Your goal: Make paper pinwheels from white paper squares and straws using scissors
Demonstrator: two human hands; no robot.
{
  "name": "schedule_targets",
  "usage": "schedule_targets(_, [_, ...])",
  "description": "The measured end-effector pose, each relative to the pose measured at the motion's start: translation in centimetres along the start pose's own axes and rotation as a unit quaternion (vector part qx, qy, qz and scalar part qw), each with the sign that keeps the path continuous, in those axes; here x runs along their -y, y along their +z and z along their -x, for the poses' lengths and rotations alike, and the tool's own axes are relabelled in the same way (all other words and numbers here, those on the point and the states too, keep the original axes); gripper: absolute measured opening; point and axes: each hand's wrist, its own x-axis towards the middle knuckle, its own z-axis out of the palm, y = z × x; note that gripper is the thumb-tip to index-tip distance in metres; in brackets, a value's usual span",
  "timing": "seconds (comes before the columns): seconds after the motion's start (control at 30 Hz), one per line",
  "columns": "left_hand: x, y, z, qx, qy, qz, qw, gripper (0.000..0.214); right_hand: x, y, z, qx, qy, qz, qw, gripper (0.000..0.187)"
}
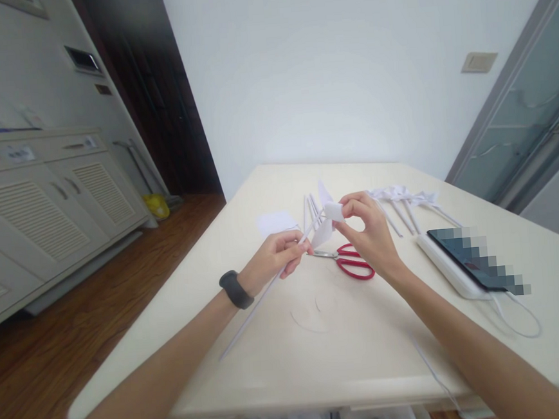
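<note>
My left hand (pixel 285 253), with a black band on the wrist, is closed around a thin white paper stick (pixel 253 311) that slants down to the left. At the stick's upper end sit white paper petals (pixel 326 222), making a paper flower. My right hand (pixel 368 225) pinches one of these petals (pixel 334 211) between thumb and fingers. Below the hands lie red-handled scissors (pixel 356 268), blades pointing left. Behind my left hand rests a stack of white paper pieces (pixel 275 223), and several white paper sticks (pixel 306 210) lie beside it.
Finished-looking white paper flowers (pixel 399 193) on sticks lie at the back right. A dark phone or tablet (pixel 472 262) rests on a white box (pixel 446 270), with a white cable (pixel 521 332) nearby. Thin scraps (pixel 308 326) lie on the cream table (pixel 254 379). A white wall (pixel 321 70) stands behind.
</note>
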Motion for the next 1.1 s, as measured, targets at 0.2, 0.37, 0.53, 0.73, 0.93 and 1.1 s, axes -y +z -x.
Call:
schedule_targets(0.2, [-0.4,-0.2,0.1,-0.004,0.016,-0.054,0.998,0.024,-0.7,0.6,0.3,0.01,0.054,-0.087,0.995,0.006])
schedule_targets(0.37, [-0.6,0.2,0.4,-0.024,0.031,-0.136,0.99,0.027,-1.5,1.2,0.5,0.02,0.146,-0.222,0.964,0.004])
schedule_targets(0.53, [-0.6,0.7,0.5,-0.043,0.044,-0.186,0.981,0.031,-1.5,1.4,0.6,0.041,0.161,-0.249,0.954,0.006])
schedule_targets(0.73, [-0.8,0.5,0.4,-0.051,0.052,-0.234,0.969,0.031,-1.2,1.2,0.3,0.036,0.149,-0.246,0.957,0.009])
schedule_targets(0.93, [-0.9,0.4,0.5,-0.038,0.048,-0.239,0.969,0.03,-1.5,1.2,0.5,0.023,0.133,-0.2,0.97,0.008])
schedule_targets(1.1, [-0.8,0.5,0.4,-0.032,0.047,-0.251,0.966,0.024,-1.6,1.4,0.6,0.019,0.116,-0.163,0.98,0.004])
